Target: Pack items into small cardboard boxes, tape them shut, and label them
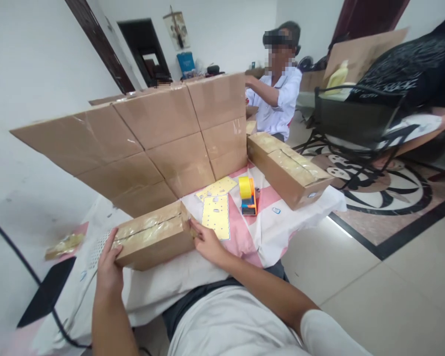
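A taped cardboard box (pixel 155 247) lies at the near edge of the table in front of me, clear tape running along its top seam. My left hand (pixel 110 257) grips its left end, with the fingers over the top edge. At the right end, my right hand (pixel 206 241) is closed, fingertips pressed against the end face; whether they also pinch a bit of tape or flap, I cannot tell. Beyond the right hand lie yellow dotted sheets (pixel 217 217) and a tape dispenser (pixel 248 198) with a yellow roll, blue and orange in its frame.
Stacked cardboard boxes (pixel 163 138) form a wall across the table's far side. More taped boxes (pixel 294 170) stand at the right. A person in a white shirt (pixel 282 99) works behind them. A black cable (pixel 29 274) hangs at the left; a chair (pixel 356 118) stands at right.
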Action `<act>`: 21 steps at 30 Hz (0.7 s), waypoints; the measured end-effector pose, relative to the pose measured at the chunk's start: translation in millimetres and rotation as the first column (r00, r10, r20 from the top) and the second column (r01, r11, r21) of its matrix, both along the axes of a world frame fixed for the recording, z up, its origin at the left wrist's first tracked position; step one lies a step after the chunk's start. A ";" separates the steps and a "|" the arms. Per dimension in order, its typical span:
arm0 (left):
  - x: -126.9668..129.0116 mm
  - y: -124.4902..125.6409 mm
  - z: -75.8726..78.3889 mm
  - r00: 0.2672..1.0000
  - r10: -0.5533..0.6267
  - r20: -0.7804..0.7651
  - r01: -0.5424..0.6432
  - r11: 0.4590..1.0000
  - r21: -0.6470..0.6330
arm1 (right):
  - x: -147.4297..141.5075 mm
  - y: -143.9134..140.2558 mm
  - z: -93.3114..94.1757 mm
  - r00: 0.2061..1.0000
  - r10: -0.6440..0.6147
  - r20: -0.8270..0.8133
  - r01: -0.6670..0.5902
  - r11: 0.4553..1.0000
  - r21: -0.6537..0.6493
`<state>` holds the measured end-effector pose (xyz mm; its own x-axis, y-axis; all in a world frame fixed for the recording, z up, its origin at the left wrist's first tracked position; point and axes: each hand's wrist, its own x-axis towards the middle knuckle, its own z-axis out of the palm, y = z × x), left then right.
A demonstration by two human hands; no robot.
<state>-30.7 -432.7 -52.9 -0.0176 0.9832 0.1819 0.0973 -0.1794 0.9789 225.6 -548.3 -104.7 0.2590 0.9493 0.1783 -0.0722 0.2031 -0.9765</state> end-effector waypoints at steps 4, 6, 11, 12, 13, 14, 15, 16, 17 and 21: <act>0.0 -0.8 1.7 0.999 0.003 0.045 -0.001 1.000 -0.025 | 8.0 -2.7 9.4 0.991 0.073 0.112 -0.075 0.997 0.011; -1.1 -1.8 1.6 0.998 -0.003 0.069 0.004 1.000 -0.013 | 12.7 -9.4 13.0 0.957 0.139 0.256 -0.148 0.989 0.018; -4.8 -1.1 -1.8 0.991 -0.045 0.129 0.046 0.999 -0.007 | 18.1 -16.3 18.3 0.871 0.200 0.449 -0.213 0.977 -0.021; -5.4 -0.5 -2.4 0.990 -0.048 0.135 0.050 0.999 -0.010 | 18.6 -12.9 20.4 0.853 0.202 0.482 -0.212 0.977 -0.033; -6.1 0.2 -2.7 0.990 -0.052 0.134 0.054 0.998 -0.014 | 19.0 -8.0 23.1 0.831 0.196 0.520 -0.205 0.978 -0.040; -6.7 1.0 -2.6 0.991 -0.056 0.125 0.059 0.998 -0.017 | 19.2 -2.0 26.2 0.807 0.181 0.562 -0.195 0.980 -0.036; -7.4 1.7 -2.0 0.992 -0.058 0.113 0.061 0.998 -0.017 | 19.0 4.4 29.4 0.785 0.162 0.598 -0.186 0.982 -0.021; -8.0 2.3 -1.0 0.993 -0.059 0.098 0.061 0.998 -0.018 | 18.2 10.4 32.2 0.771 0.144 0.620 -0.186 0.983 0.003; -8.5 2.4 0.4 0.994 -0.063 0.085 0.065 0.998 -0.018 | 16.6 15.5 34.5 0.768 0.133 0.626 -0.193 0.981 0.028; -8.1 -6.0 5.1 0.990 -0.106 0.095 0.109 0.994 -0.027 | 5.2 16.4 34.6 0.829 0.135 0.542 -0.206 0.976 0.073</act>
<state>-38.9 -438.6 -47.8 0.0731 0.9855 0.1533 -0.0126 -0.1528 0.9882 230.7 -531.9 -70.1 -0.0737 0.9305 0.3587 0.4051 0.3566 -0.8418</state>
